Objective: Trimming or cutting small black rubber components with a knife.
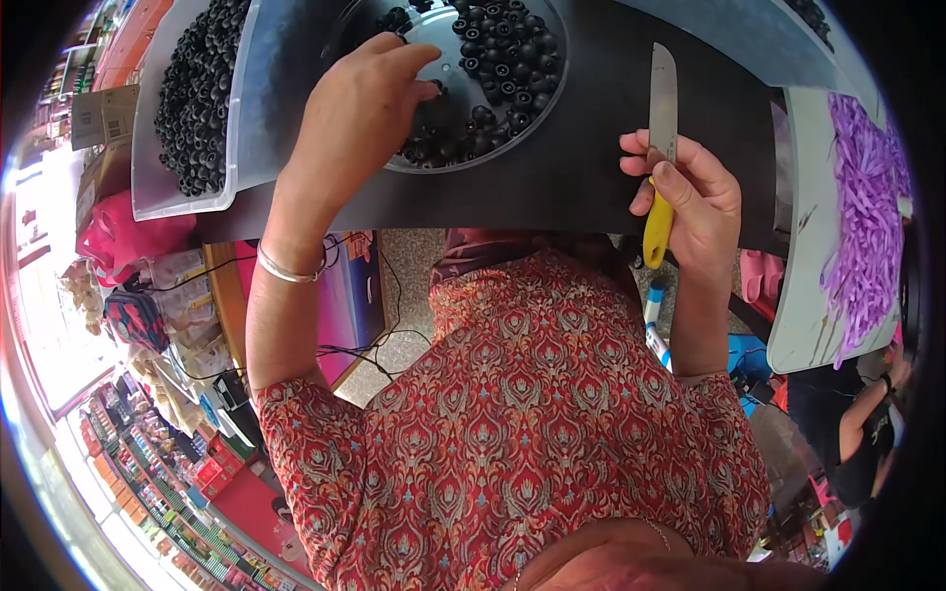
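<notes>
Knife (663, 113): held well to the right of the round tray (446, 49), its yellow handle nearest the body, its blade pointed away.
Right hand (702, 202): clamped on the knife where blade and handle meet, the blade's base pressed between thumb and fingers.
Left hand (360, 94): held over the left part of the round tray, thumb and forefinger apart; the remaining fingers are partly hidden.
Black pieces (507, 59): spread in the round tray, mostly along its right and near sides; holes are seen in many.
Table (591, 202): black, set beneath the round tray.
Clear tub (233, 148): placed left of the round tray, heaped with similar black pieces.
Purple strips (865, 217): piled on 1 white tray (798, 330), far right of the round tray.
</notes>
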### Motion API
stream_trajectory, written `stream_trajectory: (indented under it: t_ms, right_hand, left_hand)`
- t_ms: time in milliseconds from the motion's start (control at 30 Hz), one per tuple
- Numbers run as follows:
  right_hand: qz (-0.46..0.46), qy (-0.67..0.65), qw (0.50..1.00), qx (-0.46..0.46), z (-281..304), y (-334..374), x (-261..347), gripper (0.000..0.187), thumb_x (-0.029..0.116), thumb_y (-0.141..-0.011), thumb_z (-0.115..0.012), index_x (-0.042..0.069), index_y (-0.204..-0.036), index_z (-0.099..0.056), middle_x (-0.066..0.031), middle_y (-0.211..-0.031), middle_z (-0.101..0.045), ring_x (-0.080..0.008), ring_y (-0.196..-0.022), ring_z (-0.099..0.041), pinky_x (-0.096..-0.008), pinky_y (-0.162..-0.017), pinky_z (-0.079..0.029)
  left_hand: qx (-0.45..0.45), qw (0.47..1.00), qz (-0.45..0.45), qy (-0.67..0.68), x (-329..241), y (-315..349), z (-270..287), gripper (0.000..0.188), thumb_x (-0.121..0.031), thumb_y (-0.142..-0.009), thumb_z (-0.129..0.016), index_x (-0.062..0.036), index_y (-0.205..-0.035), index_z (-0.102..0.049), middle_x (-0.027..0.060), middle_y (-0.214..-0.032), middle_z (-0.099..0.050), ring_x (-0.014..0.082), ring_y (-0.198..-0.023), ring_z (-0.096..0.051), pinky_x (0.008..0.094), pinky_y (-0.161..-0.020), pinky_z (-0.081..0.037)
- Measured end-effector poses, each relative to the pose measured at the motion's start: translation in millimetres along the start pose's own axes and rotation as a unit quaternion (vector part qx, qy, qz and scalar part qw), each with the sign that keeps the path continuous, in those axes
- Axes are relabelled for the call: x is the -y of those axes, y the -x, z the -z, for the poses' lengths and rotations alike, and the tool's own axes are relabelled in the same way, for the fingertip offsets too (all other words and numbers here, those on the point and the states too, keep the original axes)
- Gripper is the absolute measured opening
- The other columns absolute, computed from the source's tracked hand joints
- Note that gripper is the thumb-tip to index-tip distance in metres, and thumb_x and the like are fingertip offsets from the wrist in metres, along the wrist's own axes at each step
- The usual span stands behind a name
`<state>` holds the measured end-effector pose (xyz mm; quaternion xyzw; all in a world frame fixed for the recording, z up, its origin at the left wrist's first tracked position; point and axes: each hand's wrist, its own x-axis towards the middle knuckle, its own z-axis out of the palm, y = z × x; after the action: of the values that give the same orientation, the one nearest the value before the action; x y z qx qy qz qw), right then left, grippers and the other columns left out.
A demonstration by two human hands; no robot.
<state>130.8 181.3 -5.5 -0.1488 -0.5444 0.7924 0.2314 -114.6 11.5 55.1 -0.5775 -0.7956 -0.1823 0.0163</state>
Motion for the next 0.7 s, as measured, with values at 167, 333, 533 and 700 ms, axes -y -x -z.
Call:
stream_trajectory:
  t_ms: [167,333,533,700]
  right_hand:
    - [0.005,0.003,1.000,-0.001,0.8,0.9,-0.6,0.027,0.006,-0.091,-0.054,-0.008,-0.114,-0.056,-0.0218,-0.110,-0.061,-0.0191,-0.090,-0.064,-0.0245,-0.063,-0.052]
    - [0.012,0.008,1.000,0.000,-0.9,0.2,-1.2,0.027,0.006,-0.091,-0.054,-0.008,-0.114,-0.056,-0.0218,-0.110,-0.061,-0.0195,-0.090,-0.064,-0.0245,-0.063,-0.052]
    - [0.025,0.018,0.999,-0.010,-2.5,1.6,-2.3,0.027,0.005,-0.090,-0.055,-0.007,-0.114,-0.056,-0.0217,-0.109,-0.061,-0.0205,-0.091,-0.064,-0.0247,-0.062,-0.053]
    - [0.025,0.011,1.000,-0.009,-3.7,1.3,-2.5,0.027,0.005,-0.090,-0.055,-0.007,-0.114,-0.056,-0.0219,-0.109,-0.061,-0.0213,-0.091,-0.065,-0.0247,-0.062,-0.053]
  left_hand:
    - [0.004,0.999,-0.011,0.030,-5.2,-9.2,-2.2,0.014,-0.011,-0.078,-0.065,-0.0025,-0.089,-0.064,0.0111,-0.080,-0.058,0.0284,-0.072,-0.059,0.0365,-0.064,-0.046]
    - [0.022,1.000,-0.004,0.014,-5.3,-19.1,-16.9,0.018,-0.021,-0.078,-0.067,-0.0044,-0.085,-0.065,0.0120,-0.082,-0.059,0.0314,-0.078,-0.060,0.0414,-0.068,-0.047]
    - [0.004,1.000,-0.010,-0.014,2.1,-28.7,-32.5,0.018,-0.021,-0.077,-0.066,-0.0069,-0.089,-0.066,0.0114,-0.082,-0.060,0.0313,-0.080,-0.060,0.0419,-0.070,-0.048]
    - [0.000,0.999,-0.051,0.001,2.0,-22.9,-28.8,0.017,-0.008,-0.078,-0.065,-0.0033,-0.094,-0.063,0.0119,-0.078,-0.056,0.0283,-0.070,-0.059,0.0352,-0.064,-0.046]
